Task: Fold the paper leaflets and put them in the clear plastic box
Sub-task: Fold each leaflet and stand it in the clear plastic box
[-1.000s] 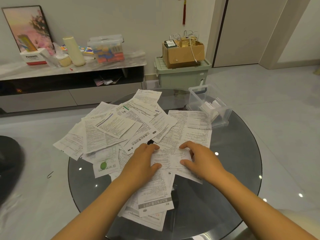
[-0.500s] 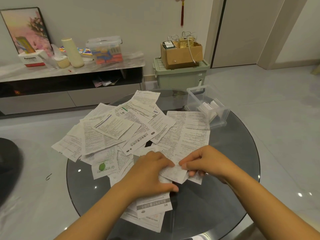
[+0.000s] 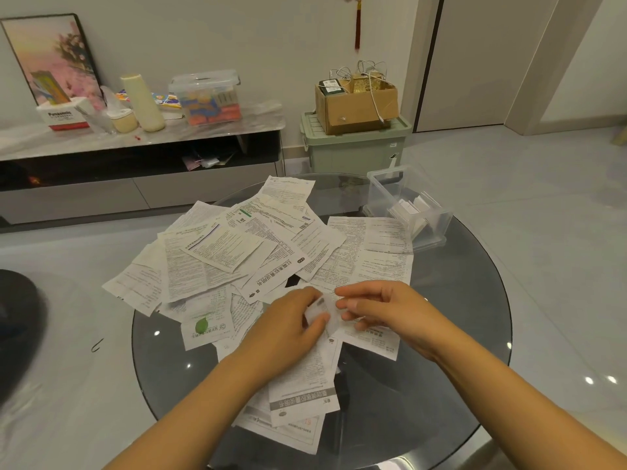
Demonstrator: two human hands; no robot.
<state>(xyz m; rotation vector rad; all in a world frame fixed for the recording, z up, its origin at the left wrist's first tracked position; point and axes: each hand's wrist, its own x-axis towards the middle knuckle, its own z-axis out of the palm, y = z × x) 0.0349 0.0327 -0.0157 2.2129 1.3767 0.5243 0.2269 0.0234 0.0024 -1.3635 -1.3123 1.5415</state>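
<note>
Here, at the upper left of the frame, a framed picture (image 3: 51, 59) leans on the wall above a low sideboard (image 3: 142, 137) that carries a white Panasonic carton (image 3: 62, 113), a cream cylinder (image 3: 142, 103) and a lidded plastic tub (image 3: 207, 96) of colourful items. Below and to the right, a round dark glass bench (image 3: 458, 317) fills the middle of the frame, and a spread of printed paper leaflets (image 3: 217, 259) overlaps across its left and centre, some hanging past the left rim. One of them, at lower left of the pile, bears a green leaf mark (image 3: 202, 325). The left hand (image 3: 288, 330) enters from the bottom edge, its fingers curled around a small folded leaflet (image 3: 320, 312) at the centre of the frame, just above the pile. The right hand (image 3: 390, 310) meets it from the right, thumb and fingertips pinching the same folded leaflet; the paper there is blurred, so its folds cannot be made out. Toward the upper right of the bench stands the clear plastic box (image 3: 407, 205), open at the top, apart from both hands, with a few folded leaflets already inside it. Behind it, on the floor, a pale green storage bin (image 3: 356, 150) supports a cardboard box (image 3: 356, 103) of cables, and a red tassel (image 3: 357, 22) hangs on the wall above.
</note>
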